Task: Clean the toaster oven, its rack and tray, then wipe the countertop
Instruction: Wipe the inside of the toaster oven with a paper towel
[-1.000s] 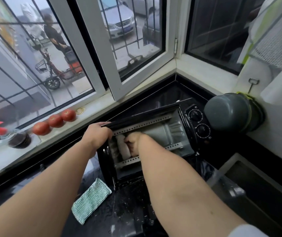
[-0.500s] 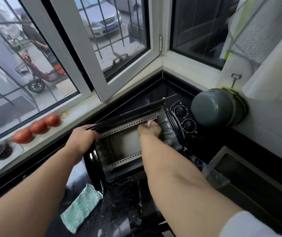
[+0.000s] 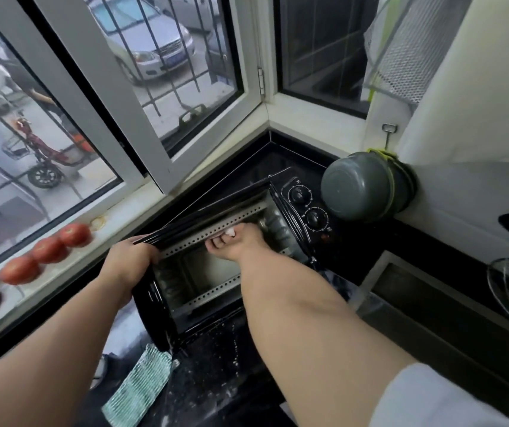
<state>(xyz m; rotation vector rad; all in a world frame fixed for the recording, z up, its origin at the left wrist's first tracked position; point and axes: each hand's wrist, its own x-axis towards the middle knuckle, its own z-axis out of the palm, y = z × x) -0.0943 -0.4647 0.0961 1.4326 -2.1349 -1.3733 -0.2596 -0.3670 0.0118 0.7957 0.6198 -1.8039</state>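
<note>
My left hand (image 3: 129, 257) grips the black toaster oven (image 3: 277, 223) at its top corner while my right hand (image 3: 237, 241) pinches a white wipe (image 3: 230, 232) against its perforated inner ceiling.

Two bare forearms enter from the bottom edge | left hand (image 3: 129, 260) and right hand (image 3: 240, 243) both ungloved, no watch, ring or bracelet visible | right arm wears a pale grey-white short sleeve (image 3: 432, 402), its hem sitting at the elbow | left arm shows no sleeve in view
</note>
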